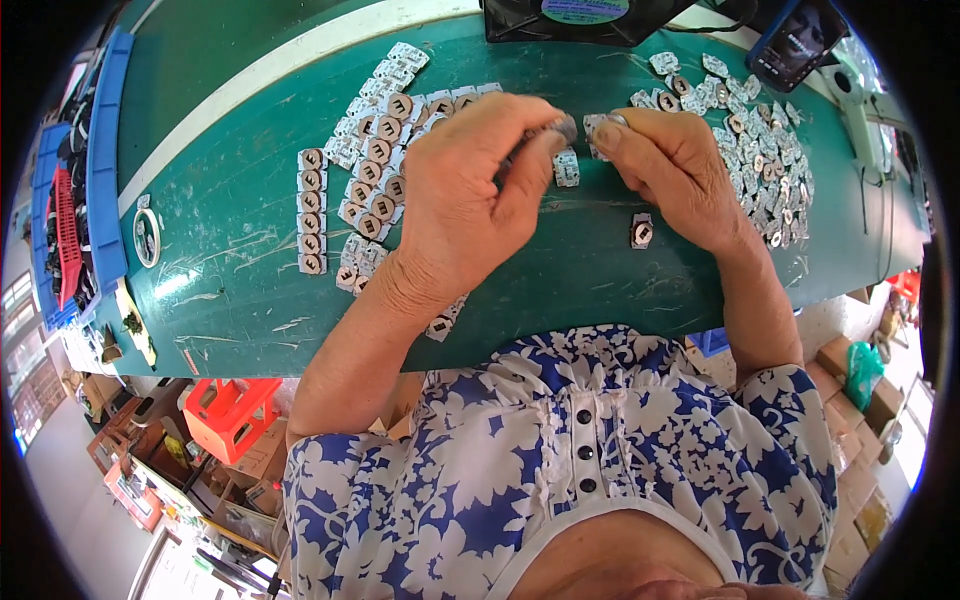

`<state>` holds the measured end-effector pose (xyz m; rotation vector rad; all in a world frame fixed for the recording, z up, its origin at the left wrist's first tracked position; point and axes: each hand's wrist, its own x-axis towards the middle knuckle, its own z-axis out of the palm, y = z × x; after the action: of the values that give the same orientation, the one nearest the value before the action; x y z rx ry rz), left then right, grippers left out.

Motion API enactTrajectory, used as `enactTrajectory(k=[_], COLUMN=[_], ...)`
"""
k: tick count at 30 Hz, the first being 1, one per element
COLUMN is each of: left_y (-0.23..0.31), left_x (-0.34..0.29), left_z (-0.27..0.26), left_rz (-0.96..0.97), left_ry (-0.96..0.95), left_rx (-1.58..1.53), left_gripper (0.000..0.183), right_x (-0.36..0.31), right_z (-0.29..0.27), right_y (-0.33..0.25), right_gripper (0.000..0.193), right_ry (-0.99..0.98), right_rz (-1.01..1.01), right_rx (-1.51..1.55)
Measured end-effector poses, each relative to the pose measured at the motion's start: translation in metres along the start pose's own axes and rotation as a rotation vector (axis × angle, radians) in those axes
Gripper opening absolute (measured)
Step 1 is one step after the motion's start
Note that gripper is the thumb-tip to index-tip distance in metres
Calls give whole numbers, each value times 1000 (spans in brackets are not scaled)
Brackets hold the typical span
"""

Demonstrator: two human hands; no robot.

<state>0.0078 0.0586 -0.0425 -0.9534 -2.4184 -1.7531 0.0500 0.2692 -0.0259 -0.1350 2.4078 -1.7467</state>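
Note:
My left hand (470,185) hovers over the green table with thumb and forefinger pinched together. Something dark grey shows at its fingertips, too small and hidden to name. Close by on the right, my right hand (675,165) is closed on a small silvery metal part (592,130), its edge sticking out past the fingertips. Between the hands a similar small metal part (567,169) lies on the table. Below my right hand sits a single part with a round brown disc (642,233). Under and beside my left hand are rows of such disc-topped parts (378,150).
A neat column of disc-topped parts (312,212) lies at the left, and a loose heap of metal parts (770,165) at the right. A black fan-like box (560,30) and a phone (797,45) stand at the back. A tape roll (147,238) lies near a blue tray (105,160).

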Motion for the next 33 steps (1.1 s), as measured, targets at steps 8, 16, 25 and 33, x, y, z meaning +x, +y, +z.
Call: enactTrajectory(k=[8,16,25,33], left_y=[-8,2,3,9], left_x=[0,-4,-2,2], left_z=[1,-5,-6,-23], left_rz=[115,-217,-248,-439], left_ry=[-210,-311,-308,-468], left_rx=[-22,-559,-587,-790], left_gripper=[17,21,23,12], right_x=[0,-3,-3,-6], right_z=[-23,-15,-15,-4], right_y=[-4,-3,-5,-10], right_gripper=[39,41,38,39], right_ry=[-52,-248,-276,-214], right_rz=[-126,-88,-100,-191], right_rx=[-224,-52,-35,-112])
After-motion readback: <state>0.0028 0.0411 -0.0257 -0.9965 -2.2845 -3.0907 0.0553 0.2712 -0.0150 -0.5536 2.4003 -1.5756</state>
